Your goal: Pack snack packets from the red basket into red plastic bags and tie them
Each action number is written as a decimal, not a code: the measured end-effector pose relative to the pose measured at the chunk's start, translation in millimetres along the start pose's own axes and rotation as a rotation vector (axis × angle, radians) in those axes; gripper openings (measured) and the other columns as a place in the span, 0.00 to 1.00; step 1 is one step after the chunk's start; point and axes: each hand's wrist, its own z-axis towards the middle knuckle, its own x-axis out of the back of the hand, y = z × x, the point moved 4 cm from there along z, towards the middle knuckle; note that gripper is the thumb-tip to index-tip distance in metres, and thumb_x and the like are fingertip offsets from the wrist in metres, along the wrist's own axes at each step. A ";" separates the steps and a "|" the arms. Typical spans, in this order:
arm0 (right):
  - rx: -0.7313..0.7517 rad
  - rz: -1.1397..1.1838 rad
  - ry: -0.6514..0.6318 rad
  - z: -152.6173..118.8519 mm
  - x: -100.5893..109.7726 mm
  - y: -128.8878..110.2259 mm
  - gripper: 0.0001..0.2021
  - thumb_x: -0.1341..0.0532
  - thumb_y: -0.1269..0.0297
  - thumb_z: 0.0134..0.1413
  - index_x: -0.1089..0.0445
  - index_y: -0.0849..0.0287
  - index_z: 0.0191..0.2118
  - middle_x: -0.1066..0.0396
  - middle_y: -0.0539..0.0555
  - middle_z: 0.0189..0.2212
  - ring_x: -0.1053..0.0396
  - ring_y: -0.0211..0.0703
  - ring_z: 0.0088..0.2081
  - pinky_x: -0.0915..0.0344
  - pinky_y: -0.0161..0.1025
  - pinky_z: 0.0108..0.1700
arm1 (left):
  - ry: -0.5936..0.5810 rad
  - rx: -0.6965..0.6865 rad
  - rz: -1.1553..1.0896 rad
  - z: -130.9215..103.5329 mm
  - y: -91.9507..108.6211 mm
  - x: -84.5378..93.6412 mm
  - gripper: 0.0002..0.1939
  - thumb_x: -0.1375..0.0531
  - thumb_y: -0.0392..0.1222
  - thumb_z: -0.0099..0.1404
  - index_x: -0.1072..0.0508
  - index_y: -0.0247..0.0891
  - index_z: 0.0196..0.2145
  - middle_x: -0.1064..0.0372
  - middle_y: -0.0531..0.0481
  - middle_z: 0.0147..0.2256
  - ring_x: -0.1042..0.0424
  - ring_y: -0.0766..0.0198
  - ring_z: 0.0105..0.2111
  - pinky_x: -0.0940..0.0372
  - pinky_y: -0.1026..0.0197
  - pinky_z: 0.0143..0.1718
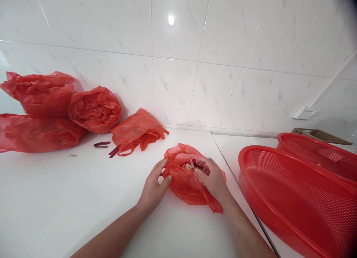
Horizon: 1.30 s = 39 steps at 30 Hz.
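Red plastic bag (189, 193), its mouth spread wide, sits on the white bench (83, 209) between the 2 hands, just left of a dark seam (235, 180) in the surface. Small wrapped pieces (190, 165), some dark red and some pale yellowish, show inside the opening.

The left hand (155, 181) is at the bag's left rim, thumb and fingers spread apart, with the tips touching the film. The right hand (213, 176) reaches over the right rim, its fingers curled down into the mouth beside the wrapped pieces; whether they pinch a piece cannot be told, since the hand covers the tips.

Well to the left, 3 bulky red bags, an upper bag (47, 98), a lower bag (41, 133) and a rounded bag (96, 111), are bunched near the tiled wall (178, 87). A flatter bag with a handle loop (136, 129) lies between them and the open bag. Thin dark red strips (102, 143) and a small clear scrap (73, 155) lie in front.

Right of the seam are 2 red mesh-sided baskets, a nearer basket (281, 191) and a farther basket (309, 144). Behind them are a brown tray-like object (325, 135) and a wall socket (305, 112).
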 end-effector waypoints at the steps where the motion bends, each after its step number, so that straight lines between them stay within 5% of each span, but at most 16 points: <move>1: -0.007 -0.020 0.064 0.7 6.6 0.1 0.12 0.42 0.56 0.51 0.30 0.54 0.39 0.28 0.52 0.37 0.33 0.42 0.34 0.36 0.38 0.36 | 0.013 -0.002 0.005 0.3 0.0 0.8 0.27 0.47 0.40 0.64 0.43 0.50 0.60 0.46 0.50 0.60 0.43 0.59 0.58 0.40 0.56 0.53; 4: -0.055 -0.086 0.193 2.9 27.6 7.0 0.11 0.45 0.54 0.53 0.31 0.55 0.33 0.28 0.51 0.31 0.33 0.41 0.32 0.38 0.37 0.35 | 0.046 -0.009 0.019 0.9 0.0 2.8 0.27 0.47 0.39 0.64 0.44 0.50 0.60 0.46 0.50 0.60 0.42 0.60 0.57 0.39 0.57 0.52; 6: -0.115 -0.111 0.168 3.6 38.1 14.4 0.13 0.45 0.53 0.53 0.31 0.55 0.30 0.29 0.49 0.27 0.34 0.40 0.30 0.40 0.36 0.32 | 0.070 -0.007 0.015 1.3 -0.4 4.0 0.27 0.47 0.40 0.64 0.44 0.51 0.60 0.46 0.50 0.60 0.41 0.60 0.56 0.38 0.57 0.51; 13: -0.237 -0.004 -0.289 -2.6 42.8 18.5 0.17 0.46 0.48 0.53 0.29 0.55 0.34 0.28 0.49 0.28 0.34 0.39 0.28 0.42 0.34 0.28 | 0.171 -0.032 -0.012 5.0 -1.2 11.1 0.33 0.45 0.41 0.63 0.52 0.50 0.63 0.51 0.49 0.62 0.43 0.59 0.57 0.38 0.55 0.53; 17: -0.294 0.026 -0.529 -7.4 34.5 15.2 0.15 0.43 0.52 0.51 0.27 0.56 0.36 0.27 0.51 0.29 0.34 0.38 0.28 0.43 0.33 0.27 | 0.261 0.002 0.025 7.6 -1.4 20.0 0.36 0.45 0.42 0.63 0.56 0.46 0.65 0.53 0.46 0.62 0.50 0.56 0.61 0.46 0.50 0.59; 26: -0.329 0.035 -0.705 -15.8 31.8 6.7 0.19 0.39 0.64 0.40 0.26 0.50 0.43 0.30 0.47 0.26 0.37 0.35 0.25 0.43 0.32 0.26 | 0.376 0.066 -0.085 9.9 1.6 37.7 0.37 0.43 0.46 0.63 0.56 0.44 0.64 0.58 0.45 0.65 0.57 0.55 0.64 0.56 0.51 0.64; 31: -0.338 0.040 -0.725 -17.6 27.0 15.6 0.12 0.37 0.64 0.38 0.24 0.54 0.33 0.30 0.48 0.23 0.38 0.35 0.23 0.43 0.32 0.23 | 0.413 0.121 -0.174 12.1 -1.4 38.9 0.39 0.39 0.47 0.59 0.55 0.46 0.62 0.52 0.41 0.61 0.47 0.52 0.60 0.45 0.49 0.59; 34: -0.337 0.053 -0.599 -11.0 22.4 31.1 0.04 0.39 0.64 0.41 0.29 0.58 0.24 0.30 0.49 0.22 0.36 0.36 0.23 0.41 0.33 0.24 | 0.405 0.205 -0.207 12.7 -10.7 37.0 0.40 0.37 0.48 0.57 0.54 0.46 0.61 0.45 0.40 0.56 0.36 0.52 0.53 0.36 0.48 0.51; 39: -0.365 0.112 -0.349 -0.5 9.1 44.0 0.10 0.43 0.57 0.49 0.31 0.58 0.30 0.29 0.49 0.23 0.34 0.37 0.22 0.42 0.34 0.23 | 0.242 0.326 -0.292 12.3 -21.0 26.4 0.45 0.35 0.49 0.55 0.57 0.46 0.62 0.41 0.39 0.54 0.33 0.52 0.51 0.34 0.48 0.49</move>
